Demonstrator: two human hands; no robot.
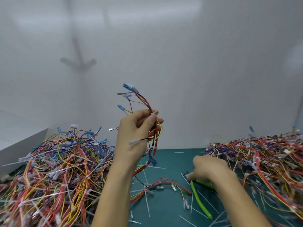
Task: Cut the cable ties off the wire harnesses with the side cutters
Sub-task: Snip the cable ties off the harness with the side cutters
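Wire harness (148,104), seemingly light and floppy, is hanging above the table (172,161) in the closed grip of the left hand (136,128), which is pinching its stiffer tied bundle, while the right hand (208,167) is touching the side cutters (200,203), its grip unclear to me.

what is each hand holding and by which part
Left hand grips a wire harness at its middle. Right hand touches the side cutters near their head; grip unclear.

Likely assembly workshop bench: green cutting mat (170,161), heaped wire harnesses (57,169), plain white enclosure wall (196,71).
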